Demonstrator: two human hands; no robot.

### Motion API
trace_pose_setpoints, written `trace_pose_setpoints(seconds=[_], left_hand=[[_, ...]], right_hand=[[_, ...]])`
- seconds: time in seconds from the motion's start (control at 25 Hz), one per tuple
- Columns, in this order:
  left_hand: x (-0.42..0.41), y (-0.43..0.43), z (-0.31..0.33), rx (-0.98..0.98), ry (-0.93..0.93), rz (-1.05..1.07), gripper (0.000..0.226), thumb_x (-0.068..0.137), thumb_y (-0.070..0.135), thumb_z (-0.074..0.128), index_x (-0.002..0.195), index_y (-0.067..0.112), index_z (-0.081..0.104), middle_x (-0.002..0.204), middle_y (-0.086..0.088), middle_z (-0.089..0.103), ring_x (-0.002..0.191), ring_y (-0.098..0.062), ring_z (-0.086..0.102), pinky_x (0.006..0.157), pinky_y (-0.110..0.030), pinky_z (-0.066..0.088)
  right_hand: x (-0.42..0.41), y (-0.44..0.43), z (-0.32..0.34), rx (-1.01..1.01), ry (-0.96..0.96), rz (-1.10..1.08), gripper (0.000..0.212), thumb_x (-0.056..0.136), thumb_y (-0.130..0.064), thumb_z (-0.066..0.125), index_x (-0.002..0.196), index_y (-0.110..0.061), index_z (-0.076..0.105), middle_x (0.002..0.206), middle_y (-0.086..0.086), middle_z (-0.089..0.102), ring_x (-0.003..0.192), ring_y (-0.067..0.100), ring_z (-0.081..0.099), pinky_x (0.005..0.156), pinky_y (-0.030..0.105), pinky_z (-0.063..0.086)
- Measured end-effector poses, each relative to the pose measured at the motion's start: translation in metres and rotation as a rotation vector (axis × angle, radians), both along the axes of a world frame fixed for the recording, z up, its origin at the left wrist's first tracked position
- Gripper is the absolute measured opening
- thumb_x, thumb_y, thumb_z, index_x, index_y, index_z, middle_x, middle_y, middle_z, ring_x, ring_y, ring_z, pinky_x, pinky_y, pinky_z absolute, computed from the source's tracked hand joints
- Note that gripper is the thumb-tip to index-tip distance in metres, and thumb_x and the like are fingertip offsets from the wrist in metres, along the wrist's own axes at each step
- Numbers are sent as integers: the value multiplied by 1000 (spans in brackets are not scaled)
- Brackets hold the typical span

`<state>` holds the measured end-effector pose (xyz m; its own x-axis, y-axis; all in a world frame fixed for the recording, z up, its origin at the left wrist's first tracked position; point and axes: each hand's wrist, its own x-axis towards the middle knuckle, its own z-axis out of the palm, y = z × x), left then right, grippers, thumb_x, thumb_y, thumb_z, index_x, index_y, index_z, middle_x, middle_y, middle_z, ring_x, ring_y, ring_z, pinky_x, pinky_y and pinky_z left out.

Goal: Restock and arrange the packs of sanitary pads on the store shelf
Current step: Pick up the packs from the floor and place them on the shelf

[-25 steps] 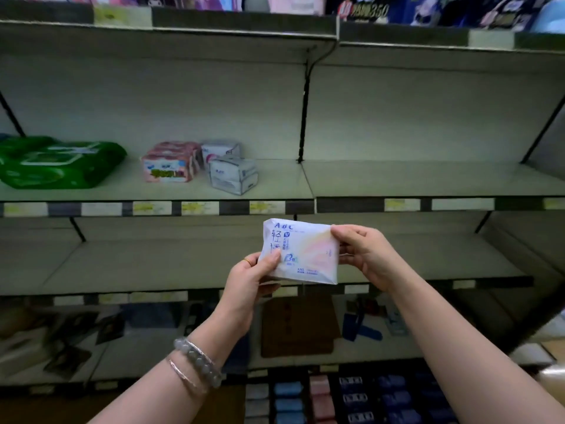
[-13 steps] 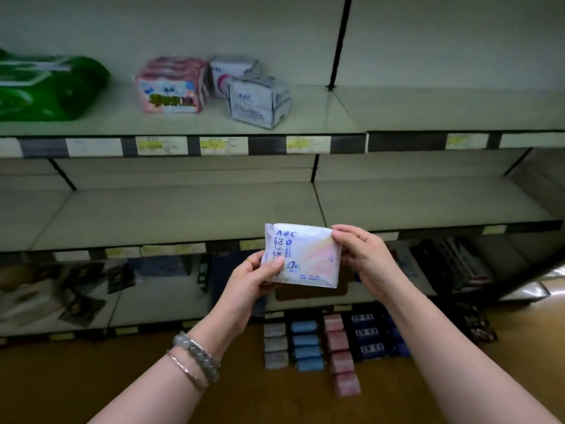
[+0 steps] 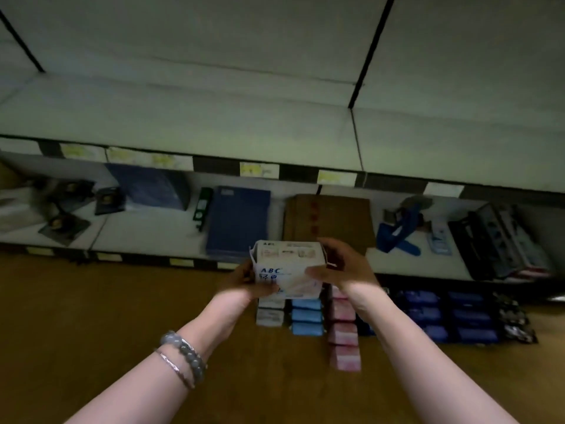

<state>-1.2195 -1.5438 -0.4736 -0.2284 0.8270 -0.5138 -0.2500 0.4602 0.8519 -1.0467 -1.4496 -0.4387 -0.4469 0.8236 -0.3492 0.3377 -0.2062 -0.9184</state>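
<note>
White ABC pack (image 3: 287, 272) held mid-air btwn left hand (image 3: 244, 278) & right hand (image 3: 342, 267), both grips clamped on its ends, above floor stock (image 3: 342, 328). Long axis left-right; top edge seems tipped far. Vs 0.5 s ago: face was upright, view now lower.

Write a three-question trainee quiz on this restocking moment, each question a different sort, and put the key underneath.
1. True or false: the white ABC pack is held by the left hand alone.
2. Multiple choice: the pink packs lie
A. on the bare shelf
B. in a column on the wooden floor
C. on top of the brown carton
3. Fill in: the bead bracelets sit on the ____ wrist.

Key
1. False: the right hand grips its other side.
2. B
3. left
</note>
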Motion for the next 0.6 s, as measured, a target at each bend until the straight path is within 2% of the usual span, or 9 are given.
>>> trace_pose_setpoints(seconds=[0.08, 0.16, 0.24, 0.32, 0.4, 0.48, 0.56, 0.6], left_hand=[[6, 1, -50, -52, 0, -1, 47, 76, -1, 67, 117, 19, 54, 110, -3, 65, 95, -15, 64, 71, -23, 54], [11, -1, -96, -54, -7, -37, 48, 78, 0, 65, 118, 24, 54, 112, 0, 65, 97, -12, 64, 67, -19, 53], [16, 0, -144, -65, 0, -61, 53, 77, -2, 66, 121, 26, 53, 116, 0, 64, 106, -15, 61, 75, -22, 53], [18, 1, -194, -109, 30, -60, 60, 75, -7, 67, 125, 22, 51, 119, -3, 61, 110, -20, 57, 86, -30, 52], [17, 1, -240, -132, 56, -92, 67, 71, -7, 70, 129, 18, 48, 122, -5, 59, 110, -21, 56, 87, -32, 52], [13, -1, -281, -156, 76, -137, 65, 72, -7, 70, 128, 18, 48, 121, -3, 59, 107, -18, 57, 84, -28, 52], [9, -3, -323, -177, 89, -170, 58, 75, -13, 64, 120, 20, 49, 110, 4, 60, 100, -11, 57, 74, -19, 52], [6, -4, -344, -191, 100, -182, 56, 76, -14, 63, 118, 20, 49, 105, 8, 59, 98, -9, 57, 69, -16, 52]], right_hand=[[6, -1, -49, -40, 17, 16, 44, 77, -6, 71, 107, -32, 52, 108, -15, 59, 106, 11, 58, 81, 24, 55], [12, -4, -99, -87, 45, 26, 45, 78, -3, 70, 108, -31, 54, 112, -10, 62, 108, 12, 58, 87, 32, 55], [18, -5, -155, -103, 37, 0, 50, 76, 1, 71, 115, -23, 53, 119, -1, 61, 114, 18, 57, 92, 40, 52], [24, -8, -211, -83, 24, -23, 51, 74, 4, 72, 113, -21, 52, 119, 1, 61, 115, 18, 56, 93, 41, 52], [26, -12, -258, -82, 3, -14, 49, 73, 3, 72, 110, -23, 53, 115, -5, 61, 114, 14, 57, 92, 37, 53], [24, -17, -301, -100, -41, 21, 49, 74, 0, 73, 113, -20, 51, 112, -11, 59, 113, 11, 57, 86, 27, 54], [18, -19, -345, -97, -125, 64, 52, 74, -4, 74, 116, -20, 49, 112, -15, 57, 112, 7, 55, 77, 14, 51], [14, -20, -368, -81, -178, 89, 53, 74, -6, 75, 117, -19, 48, 113, -13, 57, 111, 7, 54, 76, 12, 48]])
